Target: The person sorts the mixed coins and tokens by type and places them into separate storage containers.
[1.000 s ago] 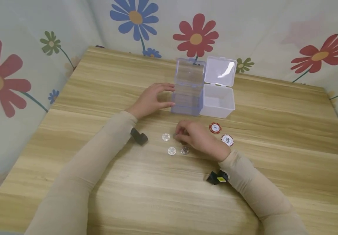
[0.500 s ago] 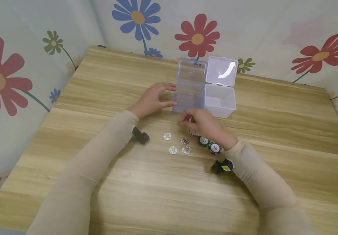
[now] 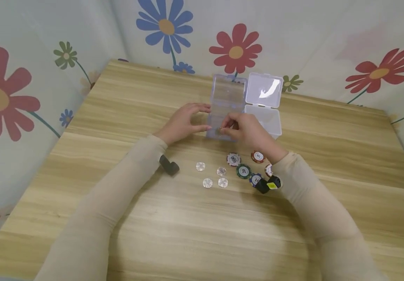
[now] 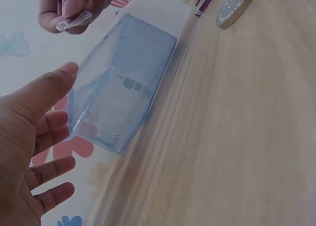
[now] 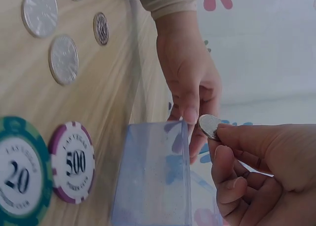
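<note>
Coin [image 5: 208, 126] sits pinched in the right hand [image 3: 247, 129] above the blue box [image 5: 153, 176]; left hand [image 3: 182, 122], fingers parted, is beside the box.

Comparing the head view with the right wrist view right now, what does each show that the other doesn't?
Only the head view: the open white box, the red 5 chip, and the partly covered blue chip and red-and-white chip.
Only the right wrist view: LAS VEGAS readable on the 20 chip and 500 chip.
Both: those last two chips, the blue box, four loose coins, the left hand, and the right hand pinching a coin.
</note>
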Demonstrator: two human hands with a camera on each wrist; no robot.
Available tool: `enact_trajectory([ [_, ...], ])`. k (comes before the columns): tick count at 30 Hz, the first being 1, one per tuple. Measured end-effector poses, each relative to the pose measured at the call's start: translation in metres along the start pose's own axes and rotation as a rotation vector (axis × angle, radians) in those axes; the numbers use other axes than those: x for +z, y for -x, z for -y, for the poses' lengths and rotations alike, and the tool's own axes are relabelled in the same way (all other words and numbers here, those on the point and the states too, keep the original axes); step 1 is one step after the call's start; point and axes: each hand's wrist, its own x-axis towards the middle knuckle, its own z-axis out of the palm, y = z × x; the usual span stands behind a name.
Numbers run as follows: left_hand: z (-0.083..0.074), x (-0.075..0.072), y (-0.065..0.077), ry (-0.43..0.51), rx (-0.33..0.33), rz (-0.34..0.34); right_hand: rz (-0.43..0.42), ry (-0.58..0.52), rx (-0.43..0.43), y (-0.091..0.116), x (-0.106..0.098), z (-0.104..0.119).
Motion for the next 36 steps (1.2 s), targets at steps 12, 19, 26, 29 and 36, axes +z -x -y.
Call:
enact_trajectory([
  [12, 0.000, -0.002, 0.001, -0.011, -0.017, 0.005, 0.005, 0.023, 0.034, -0.029, -0.007, -0.006],
  [19, 0.000, -0.002, 0.002, 0.004, -0.032, 0.009, 0.080, 0.093, 0.024, -0.044, -0.003, -0.008],
  [26, -0.001, 0.001, 0.003, 0.019, -0.034, 0.005, 0.170, 0.163, 0.017, -0.051, 0.002, -0.013],
  [29, -0.003, 0.000, 0.004, 0.024, -0.036, 0.005, 0.198, 0.174, 0.020, -0.053, 0.003, -0.014],
  [36, -0.006, -0.003, 0.004, 0.014, -0.042, 0.007, 0.245, 0.241, -0.007, -0.057, 0.004, -0.012],
])
